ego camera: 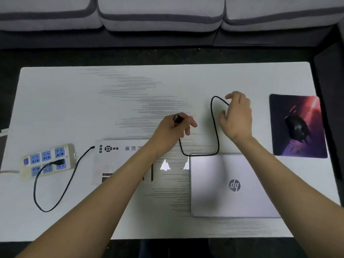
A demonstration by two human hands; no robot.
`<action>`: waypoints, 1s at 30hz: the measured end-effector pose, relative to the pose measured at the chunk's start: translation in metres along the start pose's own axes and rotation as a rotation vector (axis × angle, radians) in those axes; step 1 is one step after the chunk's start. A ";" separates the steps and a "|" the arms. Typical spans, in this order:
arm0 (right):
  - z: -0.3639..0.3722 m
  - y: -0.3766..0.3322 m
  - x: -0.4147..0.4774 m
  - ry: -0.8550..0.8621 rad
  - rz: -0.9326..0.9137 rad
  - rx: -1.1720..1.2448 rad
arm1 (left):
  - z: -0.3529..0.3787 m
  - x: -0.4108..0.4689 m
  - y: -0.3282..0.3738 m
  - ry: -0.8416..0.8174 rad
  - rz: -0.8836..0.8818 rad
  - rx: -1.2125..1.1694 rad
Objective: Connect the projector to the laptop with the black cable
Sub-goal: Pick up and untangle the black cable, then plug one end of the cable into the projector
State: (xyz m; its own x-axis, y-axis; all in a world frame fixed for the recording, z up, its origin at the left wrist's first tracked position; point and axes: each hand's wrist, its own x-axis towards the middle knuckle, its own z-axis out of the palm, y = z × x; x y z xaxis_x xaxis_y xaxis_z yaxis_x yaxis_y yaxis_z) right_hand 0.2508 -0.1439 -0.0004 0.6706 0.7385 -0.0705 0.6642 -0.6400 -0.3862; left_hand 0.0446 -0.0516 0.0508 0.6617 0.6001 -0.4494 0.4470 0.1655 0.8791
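Black cable [216, 127] runs between your two hands above the white table [74, 101], looping down so its low bend lies along the far edge of the closed silver laptop [232, 185]. Your left hand [173, 131] is closed around one plug end of it, the connector poking out above your knuckles. Your right hand [236, 116] pinches the other stretch of cable between fingertips and thumb, the remaining fingers loosely spread; the end on that side is hidden behind the hand. Under your left forearm sits the white projector [119, 159], just left of the laptop, with its button panel facing up. A separate black power lead [55, 192] curves from the projector's left side to a power strip [48, 161] with blue sockets. Right of the laptop, a black mouse [296, 129] rests on a dark red-and-purple mouse pad [309, 146]. A grey sofa [160, 13] stands beyond the table.
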 end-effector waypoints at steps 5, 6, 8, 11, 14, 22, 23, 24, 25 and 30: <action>-0.032 -0.070 -0.045 -0.428 -0.075 0.735 | -0.008 -0.003 0.010 -0.013 -0.045 -0.046; -0.032 -0.078 -0.053 -0.489 -0.053 0.788 | -0.010 -0.003 0.011 0.013 -0.065 -0.060; -0.024 -0.091 -0.067 -0.490 -0.053 0.776 | -0.011 -0.005 0.008 0.060 -0.113 -0.088; -0.004 -0.106 -0.079 -0.275 -0.123 0.567 | -0.011 -0.007 -0.002 0.107 -0.159 -0.023; 0.009 -0.114 -0.084 -0.175 -0.141 0.508 | -0.015 -0.011 -0.010 0.169 -0.162 -0.023; 0.050 -0.106 -0.100 -0.286 -0.127 0.533 | -0.037 -0.024 -0.055 0.098 -0.186 0.109; 0.059 -0.100 -0.101 -0.334 -0.068 0.572 | -0.041 -0.024 -0.068 0.165 -0.169 0.188; 0.067 -0.095 -0.101 -0.384 -0.014 0.591 | -0.045 -0.024 -0.082 0.235 -0.119 0.327; 0.076 -0.090 -0.103 -0.433 0.032 0.597 | -0.051 -0.024 -0.097 0.282 -0.079 0.506; 0.108 -0.079 -0.114 -0.592 0.119 0.596 | -0.069 -0.012 -0.136 0.268 -0.034 1.059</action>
State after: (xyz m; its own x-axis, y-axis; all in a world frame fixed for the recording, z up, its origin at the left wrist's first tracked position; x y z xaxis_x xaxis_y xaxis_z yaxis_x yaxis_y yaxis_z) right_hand 0.0859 -0.1551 -0.0614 0.3306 0.7690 -0.5471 0.2034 -0.6242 -0.7543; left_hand -0.0658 -0.0278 -0.0526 0.5440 0.7799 -0.3094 0.8387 -0.4950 0.2269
